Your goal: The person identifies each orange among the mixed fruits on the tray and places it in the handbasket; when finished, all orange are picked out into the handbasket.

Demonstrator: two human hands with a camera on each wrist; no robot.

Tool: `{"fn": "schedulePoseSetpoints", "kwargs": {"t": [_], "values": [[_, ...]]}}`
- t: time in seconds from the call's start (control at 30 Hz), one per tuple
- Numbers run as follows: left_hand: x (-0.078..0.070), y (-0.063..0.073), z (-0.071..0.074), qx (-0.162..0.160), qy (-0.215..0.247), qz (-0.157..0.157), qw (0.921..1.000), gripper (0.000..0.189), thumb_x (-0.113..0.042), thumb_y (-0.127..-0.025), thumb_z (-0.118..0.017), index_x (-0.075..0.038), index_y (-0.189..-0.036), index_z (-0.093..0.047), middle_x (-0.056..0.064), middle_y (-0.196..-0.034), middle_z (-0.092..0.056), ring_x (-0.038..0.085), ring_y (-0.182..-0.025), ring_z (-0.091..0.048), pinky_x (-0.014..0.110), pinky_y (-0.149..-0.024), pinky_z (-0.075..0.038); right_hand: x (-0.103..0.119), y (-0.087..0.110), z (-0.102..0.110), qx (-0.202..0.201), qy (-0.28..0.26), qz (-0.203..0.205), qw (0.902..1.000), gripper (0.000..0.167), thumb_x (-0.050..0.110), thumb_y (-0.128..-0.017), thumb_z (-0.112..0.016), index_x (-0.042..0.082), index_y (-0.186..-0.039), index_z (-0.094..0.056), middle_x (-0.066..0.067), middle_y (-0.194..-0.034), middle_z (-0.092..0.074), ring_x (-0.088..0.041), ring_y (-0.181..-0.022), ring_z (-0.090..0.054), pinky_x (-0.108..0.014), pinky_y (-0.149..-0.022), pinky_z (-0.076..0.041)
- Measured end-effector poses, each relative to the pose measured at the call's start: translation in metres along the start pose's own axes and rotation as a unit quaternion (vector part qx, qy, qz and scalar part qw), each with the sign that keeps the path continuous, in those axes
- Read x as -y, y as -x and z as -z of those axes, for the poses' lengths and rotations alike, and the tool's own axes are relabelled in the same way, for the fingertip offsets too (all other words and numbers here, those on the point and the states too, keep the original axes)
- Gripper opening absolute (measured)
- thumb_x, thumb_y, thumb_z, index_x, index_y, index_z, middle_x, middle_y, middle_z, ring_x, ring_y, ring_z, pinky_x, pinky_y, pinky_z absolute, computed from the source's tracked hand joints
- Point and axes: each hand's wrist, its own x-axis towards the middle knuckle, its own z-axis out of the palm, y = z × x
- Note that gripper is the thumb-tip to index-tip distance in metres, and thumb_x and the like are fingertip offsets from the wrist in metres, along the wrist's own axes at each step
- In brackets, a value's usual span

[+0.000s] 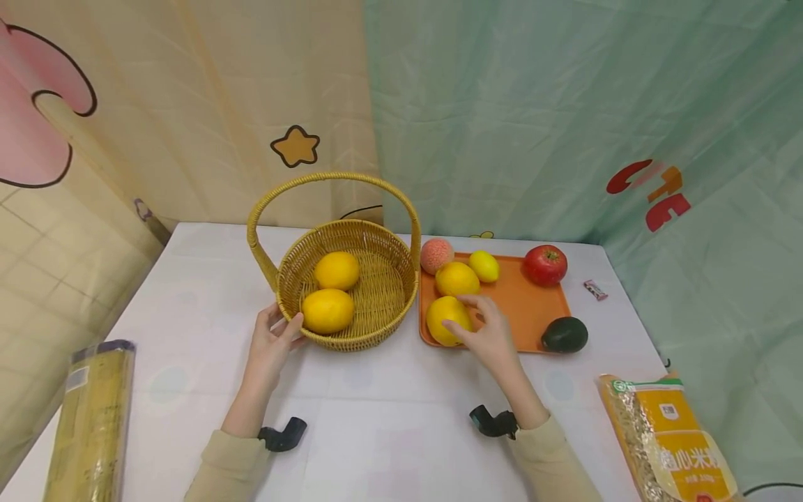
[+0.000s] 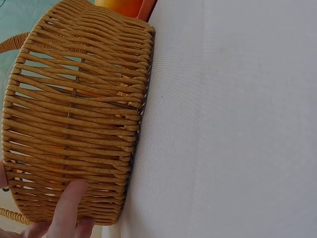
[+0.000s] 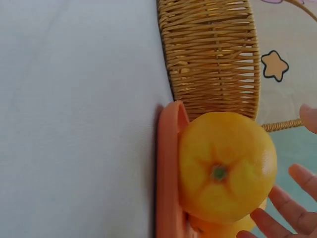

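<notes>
A round wicker basket (image 1: 376,335) with a tall hoop handle holds two yellow-orange fruits, one behind (image 1: 337,270) and one in front (image 1: 328,311). My left hand (image 1: 273,337) grips its near left side, thumb at the rim and fingers against the outer weave. To the right, an orange tray (image 1: 523,314) carries an orange (image 1: 448,321) with a green stem spot, which also shows large in the right wrist view. My right hand (image 1: 491,333) is spread around that orange from above and the right. In the right wrist view the thumb (image 3: 309,118) stands apart from the peel.
Also on the tray are another orange-coloured fruit (image 1: 457,279), a pink bumpy ball-shaped fruit (image 1: 436,255), a lemon (image 1: 484,266), a red apple (image 1: 545,265) and a dark green avocado (image 1: 564,335). A small wrapped candy (image 1: 595,290), a grain bag (image 1: 671,439) and a long yellow packet (image 1: 90,425) lie around.
</notes>
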Motion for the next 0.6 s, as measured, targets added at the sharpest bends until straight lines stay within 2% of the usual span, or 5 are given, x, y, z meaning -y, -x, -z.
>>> {"fn": "schedulePoseSetpoints", "kwargs": {"t": [0.17, 0.4, 0.6], "values": [[0.000, 0.000, 0.000, -0.001, 0.001, 0.001, 1.0000, 0.070, -0.023, -0.103, -0.051, -0.004, -0.156, -0.010, 0.021, -0.161, -0.017, 0.035, -0.141, -0.038, 0.043, -0.104, -0.050, -0.009, 0.001, -0.001, 0.023, 0.024, -0.032, 0.9990, 0.063, 0.036, -0.082, -0.079, 0.010, -0.135, -0.055, -0.013, -0.138, -0.051, -0.036, -0.129, -0.048, -0.056, -0.108, -0.046], [0.000, 0.001, 0.000, 0.000, 0.004, -0.003, 1.0000, 0.069, -0.022, -0.103, -0.050, -0.004, -0.156, -0.010, 0.021, -0.160, -0.018, 0.035, -0.138, -0.040, 0.040, -0.102, -0.052, -0.015, 0.001, -0.004, 0.026, 0.018, -0.057, 0.9979, 0.069, 0.033, -0.081, -0.080, 0.007, -0.137, -0.051, -0.017, -0.140, -0.049, -0.036, -0.129, -0.047, -0.052, -0.109, -0.047], [-0.001, 0.001, 0.000, 0.000, 0.005, -0.004, 1.0000, 0.069, -0.022, -0.103, -0.050, -0.004, -0.156, -0.010, 0.021, -0.160, -0.018, 0.034, -0.138, -0.040, 0.039, -0.101, -0.053, -0.019, -0.001, -0.012, 0.042, 0.015, -0.074, 0.9963, 0.080, 0.035, -0.079, -0.082, 0.006, -0.142, -0.042, -0.017, -0.141, -0.046, -0.034, -0.127, -0.047, -0.051, -0.110, -0.046]]}}
